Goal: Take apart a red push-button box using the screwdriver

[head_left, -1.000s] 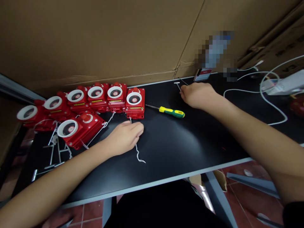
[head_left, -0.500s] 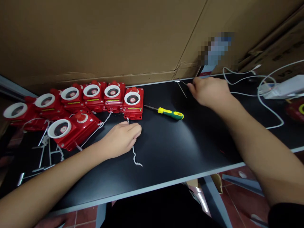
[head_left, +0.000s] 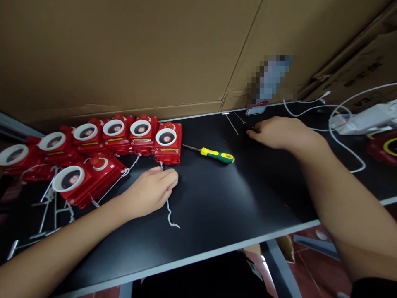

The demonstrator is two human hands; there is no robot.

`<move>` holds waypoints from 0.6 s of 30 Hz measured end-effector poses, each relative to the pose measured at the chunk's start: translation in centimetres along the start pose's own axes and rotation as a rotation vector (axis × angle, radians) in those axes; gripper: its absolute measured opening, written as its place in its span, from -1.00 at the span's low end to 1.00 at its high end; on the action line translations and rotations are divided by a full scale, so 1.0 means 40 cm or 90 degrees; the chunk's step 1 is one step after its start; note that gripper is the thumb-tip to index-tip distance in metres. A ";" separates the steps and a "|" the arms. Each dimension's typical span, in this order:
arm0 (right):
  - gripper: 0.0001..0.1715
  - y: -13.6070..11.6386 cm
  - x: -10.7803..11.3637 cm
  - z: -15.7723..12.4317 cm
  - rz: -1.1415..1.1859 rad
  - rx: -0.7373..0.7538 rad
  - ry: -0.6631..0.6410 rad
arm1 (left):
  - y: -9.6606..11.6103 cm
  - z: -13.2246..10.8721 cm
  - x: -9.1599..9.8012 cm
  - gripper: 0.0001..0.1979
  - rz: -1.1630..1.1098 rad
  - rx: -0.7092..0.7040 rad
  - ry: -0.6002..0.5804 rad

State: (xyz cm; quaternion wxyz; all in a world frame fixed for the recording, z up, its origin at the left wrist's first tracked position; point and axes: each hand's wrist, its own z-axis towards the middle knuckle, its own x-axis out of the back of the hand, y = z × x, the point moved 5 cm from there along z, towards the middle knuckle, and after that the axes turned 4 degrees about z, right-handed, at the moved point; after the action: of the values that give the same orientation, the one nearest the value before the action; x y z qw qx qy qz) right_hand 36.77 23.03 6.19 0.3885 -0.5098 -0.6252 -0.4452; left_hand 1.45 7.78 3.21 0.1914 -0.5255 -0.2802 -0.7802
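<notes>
String (head_left: 169,215) gripped in closed fingers of left hand (head_left: 153,189), running from front of rightmost red unit (head_left: 168,145) in the row on black bench (head_left: 204,219). Beyond yellow-green screwdriver (head_left: 218,155), right hand (head_left: 279,132) near metal rods (head_left: 232,124), fingers curled, impossible to tell whether holding anything.

"Where could a hand pass?"
"Over the front of the worktop (head_left: 214,215), between the white cord (head_left: 169,213) under the left hand (head_left: 151,191) and the right forearm (head_left: 338,207)."
"Farther back?"
"The screwdriver (head_left: 217,155) lies crosswise, its tip near the end red box (head_left: 168,155); thin rods (head_left: 231,123) lie just left of the right hand (head_left: 274,132), and cardboard (head_left: 139,58) closes the rear."
"And far right?"
"A white cable (head_left: 361,158) loops across the way."
</notes>
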 end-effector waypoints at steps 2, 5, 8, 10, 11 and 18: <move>-0.33 -0.002 0.002 -0.003 -0.006 0.004 -0.003 | 0.000 0.000 0.000 -0.69 -0.004 -0.001 -0.001; -0.31 -0.006 0.004 -0.007 -0.020 -0.012 -0.006 | -0.002 0.000 0.002 -0.69 -0.010 0.000 -0.001; -0.29 -0.014 0.010 -0.013 -0.029 -0.040 -0.013 | -0.001 0.000 0.004 -0.69 -0.006 -0.001 0.001; -0.28 -0.021 0.015 -0.019 -0.034 -0.054 -0.023 | 0.001 0.000 0.004 -0.69 -0.001 -0.004 -0.002; -0.27 -0.024 0.018 -0.022 -0.037 -0.059 -0.028 | 0.002 0.001 0.004 -0.69 -0.001 -0.006 -0.004; -0.30 -0.035 0.029 -0.036 -0.052 -0.064 -0.028 | 0.003 0.002 0.006 -0.69 0.002 0.001 -0.005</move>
State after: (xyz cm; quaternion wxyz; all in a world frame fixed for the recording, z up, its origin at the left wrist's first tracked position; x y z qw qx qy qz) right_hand 35.24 21.88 7.50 0.3304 -0.5124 -0.6307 -0.4802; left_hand 1.50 7.73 3.48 0.1914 -0.5290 -0.2807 -0.7776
